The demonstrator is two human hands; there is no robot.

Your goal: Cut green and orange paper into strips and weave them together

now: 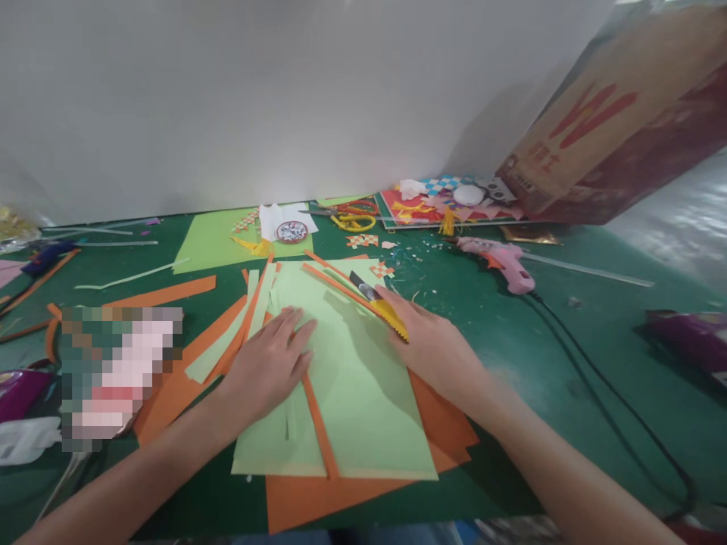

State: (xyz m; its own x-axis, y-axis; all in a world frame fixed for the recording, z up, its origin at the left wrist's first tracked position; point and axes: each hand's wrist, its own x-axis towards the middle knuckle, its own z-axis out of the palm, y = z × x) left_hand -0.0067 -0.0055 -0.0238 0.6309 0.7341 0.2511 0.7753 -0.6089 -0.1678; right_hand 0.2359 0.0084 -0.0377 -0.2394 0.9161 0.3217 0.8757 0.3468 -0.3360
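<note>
My left hand [278, 352] lies on a light green sheet of paper [363, 409], fingers extended and slightly apart. Under it passes a narrow orange paper strip [319, 428], running down to the sheet's lower edge. At the sheet's upper right, my right hand [423, 325] is closed around a yellow utility knife [389, 314], its dark blade end pointing up and left. More orange strips [341, 286] lie beside the blade. Orange sheets [318, 503] stick out beneath the green one. Green strips [227, 341] are piled left of my left hand.
A pink glue gun [500, 261] with a black cord lies to the right. Scissors [346, 208] and woven paper pieces [362, 241] sit at the back. A brown paper bag [602, 129] leans at the right. A blurred-out device [122, 378] lies left on the green table [585, 341].
</note>
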